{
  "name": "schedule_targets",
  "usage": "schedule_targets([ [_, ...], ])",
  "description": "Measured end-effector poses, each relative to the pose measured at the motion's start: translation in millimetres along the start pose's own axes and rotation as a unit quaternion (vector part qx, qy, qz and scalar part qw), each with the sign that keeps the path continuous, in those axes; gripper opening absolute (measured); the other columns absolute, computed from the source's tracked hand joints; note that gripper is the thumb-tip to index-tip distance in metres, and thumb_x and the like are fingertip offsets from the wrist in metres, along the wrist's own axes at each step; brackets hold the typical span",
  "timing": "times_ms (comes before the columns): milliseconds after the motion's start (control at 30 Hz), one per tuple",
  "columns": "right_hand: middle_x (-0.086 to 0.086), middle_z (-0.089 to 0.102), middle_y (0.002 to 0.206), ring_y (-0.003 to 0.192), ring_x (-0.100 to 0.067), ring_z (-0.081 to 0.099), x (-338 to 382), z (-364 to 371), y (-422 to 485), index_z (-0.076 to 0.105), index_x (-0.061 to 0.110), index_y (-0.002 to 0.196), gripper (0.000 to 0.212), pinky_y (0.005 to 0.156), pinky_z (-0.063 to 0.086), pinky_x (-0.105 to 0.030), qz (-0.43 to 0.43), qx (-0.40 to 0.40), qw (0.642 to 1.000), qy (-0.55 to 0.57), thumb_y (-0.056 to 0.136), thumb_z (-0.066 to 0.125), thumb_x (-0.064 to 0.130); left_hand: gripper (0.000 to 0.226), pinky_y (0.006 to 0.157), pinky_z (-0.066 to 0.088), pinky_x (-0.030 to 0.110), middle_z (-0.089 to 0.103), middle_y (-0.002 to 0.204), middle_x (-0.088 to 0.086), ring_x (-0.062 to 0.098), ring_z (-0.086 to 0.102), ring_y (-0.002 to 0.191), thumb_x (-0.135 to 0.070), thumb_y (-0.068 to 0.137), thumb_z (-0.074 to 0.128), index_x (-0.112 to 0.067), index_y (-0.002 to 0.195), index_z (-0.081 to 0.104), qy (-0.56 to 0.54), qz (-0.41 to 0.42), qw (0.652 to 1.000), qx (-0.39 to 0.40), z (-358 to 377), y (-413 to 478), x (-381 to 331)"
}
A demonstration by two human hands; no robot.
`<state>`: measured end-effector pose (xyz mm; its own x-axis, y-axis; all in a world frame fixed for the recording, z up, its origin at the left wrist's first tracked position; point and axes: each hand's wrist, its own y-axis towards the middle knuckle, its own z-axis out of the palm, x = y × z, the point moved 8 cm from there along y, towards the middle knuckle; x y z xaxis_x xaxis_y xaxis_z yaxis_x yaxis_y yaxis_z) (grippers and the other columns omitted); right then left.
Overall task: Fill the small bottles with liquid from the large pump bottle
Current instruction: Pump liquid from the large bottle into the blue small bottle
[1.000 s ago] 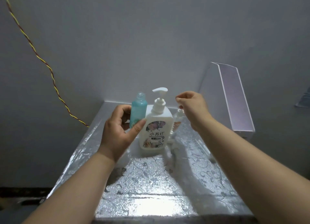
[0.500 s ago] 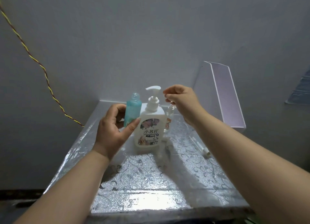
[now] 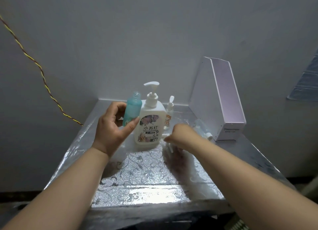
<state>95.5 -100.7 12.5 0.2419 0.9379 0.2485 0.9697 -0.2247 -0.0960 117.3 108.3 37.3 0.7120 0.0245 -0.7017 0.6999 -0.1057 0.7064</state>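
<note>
Silver patterned counter (image 3: 146,178) bearing the upright large pump bottle (image 3: 149,124). Left hand (image 3: 111,128) grips an uncapped teal small bottle (image 3: 132,112) just left of it. Right hand (image 3: 182,135), blurred, low on its right; grasp indiscernible.

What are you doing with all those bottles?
A person is getting ready to fill small bottles. Their left hand holds a little teal bottle with its cap off, right beside the big white pump bottle standing on the shiny table. Their right hand is low near the table and blurry, so I can't tell if it holds anything. Nobody is pressing the pump. A small clear bottle stands behind.
</note>
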Motion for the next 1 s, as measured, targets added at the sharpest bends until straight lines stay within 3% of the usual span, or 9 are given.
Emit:
schedule_targets([
  [100,-0.003,0.055,0.058,0.065,-0.022,0.058,-1.8,1.9,1.1,0.049,0.013,0.056,0.026,0.066,0.052,-0.028,0.016,-0.001,1.0,0.003,0.081,0.057,0.013,0.031,0.075,0.056,0.054,0.065,0.094,0.006,0.033,0.063,0.085,-0.046,0.075,0.073,-0.033,0.098,0.056,0.002,-0.003,1.0,0.001,-0.4,-0.8,0.0],
  [200,-0.005,0.055,0.056,0.052,-0.019,0.051,-10.5,0.7,1.3,0.052,0.011,0.057,0.024,0.057,0.045,-0.025,0.043,0.009,0.998,0.05,0.081,0.057,0.011,0.034,0.073,0.056,0.057,0.065,0.093,0.006,0.033,0.064,0.084,-0.045,0.074,0.073,-0.029,0.099,0.056,0.01,-0.007,1.0,0.004,-0.1,-1.5,1.1],
  [300,-0.008,0.058,0.052,0.042,-0.018,0.051,-21.4,-17.5,0.3,0.06,0.004,0.067,0.017,0.048,0.043,-0.023,0.067,-0.045,0.981,0.177,0.082,0.057,0.01,0.035,0.072,0.055,0.057,0.066,0.091,0.006,0.032,0.064,0.082,-0.045,0.074,0.073,-0.027,0.099,0.057,0.01,-0.008,1.0,0.005,-0.3,-2.0,1.1],
  [400,-0.011,0.057,0.066,0.047,-0.016,0.05,-21.4,-47.7,-9.4,0.059,0.002,0.082,0.009,0.043,0.043,-0.022,0.047,-0.123,0.912,0.388,0.086,0.061,0.009,0.037,0.072,0.057,0.052,0.066,0.09,0.005,0.029,0.065,0.081,-0.046,0.073,0.073,-0.024,0.099,0.058,0.008,-0.005,1.0,0.015,2.2,-2.6,-2.2],
  [500,-0.005,0.056,0.069,0.052,-0.012,0.051,-0.7,-80.6,-22.3,0.057,0.008,0.08,0.01,0.049,0.044,-0.022,-0.047,-0.161,0.816,0.554,0.088,0.063,0.007,0.045,0.067,0.057,0.032,0.066,0.087,-0.005,0.018,0.065,0.076,-0.054,0.072,0.072,-0.02,0.098,0.058,0.015,0.01,0.999,0.028,6.8,-3.1,-10.0],
  [600,-0.005,0.059,0.075,0.064,-0.015,0.055,27.5,-98.9,-34.3,0.058,0.011,0.081,0.011,0.061,0.049,-0.025,-0.131,-0.148,0.736,0.647,0.088,0.062,0.003,0.039,0.064,0.055,0.025,0.064,0.086,-0.009,0.014,0.063,0.074,-0.05,0.073,0.07,-0.021,0.097,0.057,0.018,0.019,0.999,0.031,8.7,-3.3,-13.9],
  [700,-0.003,0.06,0.076,0.068,-0.017,0.058,50.8,-104.5,-41.0,0.058,0.012,0.082,0.014,0.067,0.051,-0.027,-0.184,-0.139,0.691,0.685,0.086,0.062,0.0,0.038,0.065,0.057,0.031,0.064,0.086,-0.01,0.016,0.063,0.074,-0.049,0.074,0.07,-0.021,0.097,0.057,0.017,0.022,0.999,0.029,7.0,-2.6,-13.3],
  [833,-0.001,0.06,0.078,0.072,-0.016,0.059,65.7,-108.4,-45.9,0.058,0.013,0.084,0.016,0.068,0.053,-0.023,-0.227,-0.156,0.663,0.696,0.086,0.062,-0.002,0.038,0.065,0.058,0.033,0.065,0.085,-0.005,0.018,0.064,0.075,-0.048,0.075,0.07,-0.019,0.097,0.058,0.014,0.025,0.999,0.032,7.6,-2.3,-14.3],
  [1000,-0.001,0.062,0.08,0.076,-0.017,0.059,76.4,-108.2,-49.7,0.059,0.015,0.083,0.016,0.074,0.051,-0.028,-0.255,-0.16,0.676,0.673,0.085,0.064,-0.001,0.032,0.064,0.055,0.027,0.063,0.083,-0.007,0.013,0.063,0.073,-0.048,0.076,0.07,-0.025,0.094,0.057,0.019,0.036,0.999,0.028,7.2,-2.3,-17.1],
])
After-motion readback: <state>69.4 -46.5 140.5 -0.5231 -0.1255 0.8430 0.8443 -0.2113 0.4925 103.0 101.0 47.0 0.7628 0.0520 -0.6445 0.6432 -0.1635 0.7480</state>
